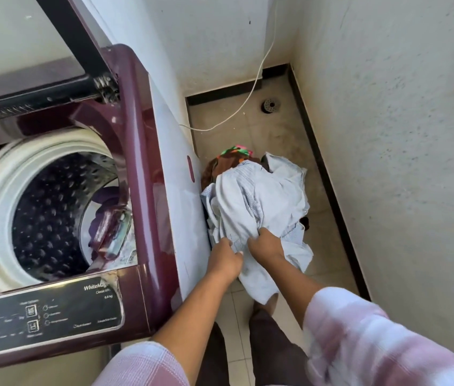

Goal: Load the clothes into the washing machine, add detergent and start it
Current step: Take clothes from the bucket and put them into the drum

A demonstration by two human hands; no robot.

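A maroon top-loading washing machine stands at the left with its lid raised. Its steel drum lies open, and a purple garment shows inside at the right. On the floor to the machine's right lies a heap of clothes. A pale blue-white cloth is on top, over brown and green-patterned garments. My left hand and my right hand both grip the near edge of the pale cloth, side by side.
The control panel runs along the machine's front edge. A white cable hangs down the back wall onto the tiled floor. A floor drain sits in the far corner. A rough wall closes the narrow space on the right.
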